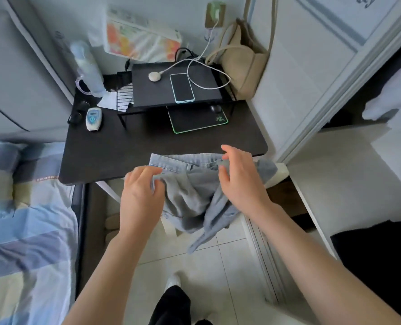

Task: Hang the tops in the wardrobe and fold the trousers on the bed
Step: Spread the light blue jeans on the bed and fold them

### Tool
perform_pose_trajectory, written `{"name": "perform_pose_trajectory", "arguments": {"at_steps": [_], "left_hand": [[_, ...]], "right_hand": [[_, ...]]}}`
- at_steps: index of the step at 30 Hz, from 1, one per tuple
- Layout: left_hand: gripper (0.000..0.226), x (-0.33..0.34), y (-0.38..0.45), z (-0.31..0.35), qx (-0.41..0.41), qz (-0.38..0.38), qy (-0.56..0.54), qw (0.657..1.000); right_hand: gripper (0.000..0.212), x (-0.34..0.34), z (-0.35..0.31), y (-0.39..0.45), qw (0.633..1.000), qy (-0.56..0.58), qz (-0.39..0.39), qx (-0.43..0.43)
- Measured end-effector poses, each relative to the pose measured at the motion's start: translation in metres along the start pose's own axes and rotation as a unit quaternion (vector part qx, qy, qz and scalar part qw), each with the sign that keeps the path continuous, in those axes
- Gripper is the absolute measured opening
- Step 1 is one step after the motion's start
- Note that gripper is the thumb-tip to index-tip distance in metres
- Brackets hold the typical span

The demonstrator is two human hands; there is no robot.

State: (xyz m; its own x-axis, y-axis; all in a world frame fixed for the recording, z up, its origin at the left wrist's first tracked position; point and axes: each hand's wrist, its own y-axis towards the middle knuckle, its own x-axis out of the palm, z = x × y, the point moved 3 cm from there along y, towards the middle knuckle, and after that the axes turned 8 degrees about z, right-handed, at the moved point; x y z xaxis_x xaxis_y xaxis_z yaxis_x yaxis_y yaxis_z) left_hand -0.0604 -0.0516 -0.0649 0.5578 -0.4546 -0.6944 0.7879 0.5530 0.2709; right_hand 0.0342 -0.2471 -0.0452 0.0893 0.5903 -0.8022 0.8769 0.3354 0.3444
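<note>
Both bare forearms reach forward and up from the bottom of the view, converging toward the middle. The left hand [141,195] is palm down with its back to the camera, fingers [147,172] curled and bunched at the tips — pinching grey cloth [190,198] at its edge. The right hand [240,178] sits slightly higher and farther forward, turned partly sideways, thumb and fingers loosely spread and bent — its fingertips touch the same cloth, though a firm grip cannot be confirmed.
</note>
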Motion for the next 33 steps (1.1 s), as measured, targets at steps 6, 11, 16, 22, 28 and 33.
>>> {"name": "perform_pose_trajectory", "arguments": {"at_steps": [6,11,16,22,28,33], "left_hand": [[0.067,0.040,0.047,-0.033,0.025,-0.343,0.264,0.901],[0.049,0.076,0.093,-0.052,-0.139,-0.473,0.112,0.863],[0.080,0.135,0.127,-0.103,-0.075,-0.448,0.194,0.870],[0.077,0.176,0.153,-0.137,0.013,-0.394,0.282,0.875],[0.032,0.188,0.158,-0.165,0.115,-0.326,0.265,0.900],[0.023,0.163,0.170,-0.157,-0.093,-0.294,-0.075,0.948]], "right_hand": [[0.043,0.037,0.039,0.065,0.969,-0.148,-0.152,0.123],[0.057,0.062,0.079,0.095,0.868,-0.189,-0.360,0.285],[0.048,0.094,0.104,0.113,0.830,-0.171,-0.449,0.283],[0.077,0.125,0.142,0.137,0.784,-0.207,-0.518,0.273],[0.093,0.161,0.175,0.150,0.800,-0.201,-0.487,0.286],[0.073,0.181,0.177,0.139,0.798,-0.249,-0.501,0.224]]}}
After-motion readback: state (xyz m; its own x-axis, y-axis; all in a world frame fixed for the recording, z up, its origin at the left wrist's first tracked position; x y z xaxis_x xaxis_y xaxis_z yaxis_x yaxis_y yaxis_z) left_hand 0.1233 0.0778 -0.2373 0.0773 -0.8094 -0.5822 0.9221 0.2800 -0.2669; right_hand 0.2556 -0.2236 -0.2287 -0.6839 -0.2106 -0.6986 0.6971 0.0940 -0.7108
